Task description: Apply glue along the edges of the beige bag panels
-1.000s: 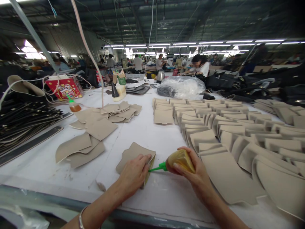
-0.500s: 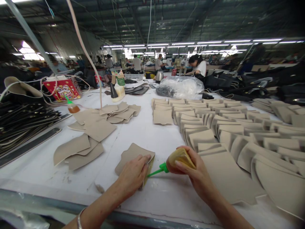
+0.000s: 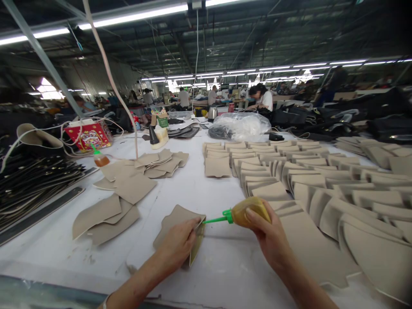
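- At left, a loose spread of flat, beige, leather-like pieces lies on the broad white surface, apart from both hands.
- Right of it, a single notched, flat beige panel sits beneath the left hand, the nearer of the two, whose fingers close over it by the upper right corner; the thumb is hard to make out.
- Along the panel's right side, a shiny yellowish band slants from that corner down toward the person.
- Here a slim green plastic nozzle points left, its tip at the panel's edge, just beside the left fingertips; whether it touches cannot be told.
- Farther right, the right hand wraps a rounded, translucent amber bottle, held nearly level, long axis running crosswise to the band.
- At far right, rows of overlapping curved beige pieces stretch beyond the right forearm.
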### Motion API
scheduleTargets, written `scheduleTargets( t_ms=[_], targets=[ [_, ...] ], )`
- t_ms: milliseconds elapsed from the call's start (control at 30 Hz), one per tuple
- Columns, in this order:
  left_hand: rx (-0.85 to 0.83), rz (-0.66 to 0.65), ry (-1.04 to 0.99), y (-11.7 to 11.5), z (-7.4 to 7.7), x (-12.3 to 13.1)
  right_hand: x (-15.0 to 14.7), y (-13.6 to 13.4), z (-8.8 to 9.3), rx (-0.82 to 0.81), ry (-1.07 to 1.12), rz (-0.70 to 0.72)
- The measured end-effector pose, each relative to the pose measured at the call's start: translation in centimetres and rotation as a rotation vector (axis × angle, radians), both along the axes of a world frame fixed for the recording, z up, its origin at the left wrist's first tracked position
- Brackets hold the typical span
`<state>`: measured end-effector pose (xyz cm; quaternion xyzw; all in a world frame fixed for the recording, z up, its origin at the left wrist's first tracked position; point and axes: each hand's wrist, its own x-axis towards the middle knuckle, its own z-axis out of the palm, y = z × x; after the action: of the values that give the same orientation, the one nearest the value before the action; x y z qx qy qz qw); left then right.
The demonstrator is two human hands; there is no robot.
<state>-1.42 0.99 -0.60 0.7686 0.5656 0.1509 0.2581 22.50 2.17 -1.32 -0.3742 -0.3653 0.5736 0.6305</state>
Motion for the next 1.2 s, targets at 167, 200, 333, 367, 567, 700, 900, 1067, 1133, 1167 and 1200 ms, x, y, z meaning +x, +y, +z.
scheduleTargets(
  t_ms=[167,200,333,367,567,700,900,1067,1133,1167,1200],
  targets=[
    [-0.013,-0.013,0.022,0.3,-0.1,0.1,-0.2,-1.1,-0.1,0.184,-0.464,-0.053],
    [-0.012,-0.015,0.021,0.3,-0.1,0.2,-0.3,-1.2,-0.1,0.214,-0.554,-0.064],
    [-0.006,-0.010,0.020,0.4,0.0,0.3,-0.6,-0.7,0.1,0.324,-0.766,-0.101],
    [-0.008,-0.010,0.022,0.4,0.0,0.4,-0.6,-0.6,0.1,0.349,-0.792,-0.106],
    [-0.020,0.005,0.016,0.4,-0.3,0.3,-0.5,-0.3,0.0,0.363,-0.837,-0.138],
    [-0.019,0.021,-0.004,0.6,-0.4,0.3,-0.7,-0.7,0.0,0.204,-0.613,-0.008],
    [-0.113,0.048,-0.052,0.5,-0.1,-0.1,-0.2,-0.1,-0.2,-0.162,0.129,0.179],
    [0.055,0.255,-0.008,0.1,-0.3,-2.7,1.0,0.3,0.5,-0.290,0.446,0.062],
    [0.128,0.429,0.102,0.6,-0.6,-4.4,1.4,0.4,1.0,-0.350,0.611,0.029],
    [0.110,0.488,0.138,0.9,-0.8,-5.3,1.6,0.4,1.3,-0.368,0.674,0.017],
    [0.060,0.508,0.146,1.3,-1.0,-6.1,1.7,0.4,1.5,-0.386,0.730,0.007]
  ],
)
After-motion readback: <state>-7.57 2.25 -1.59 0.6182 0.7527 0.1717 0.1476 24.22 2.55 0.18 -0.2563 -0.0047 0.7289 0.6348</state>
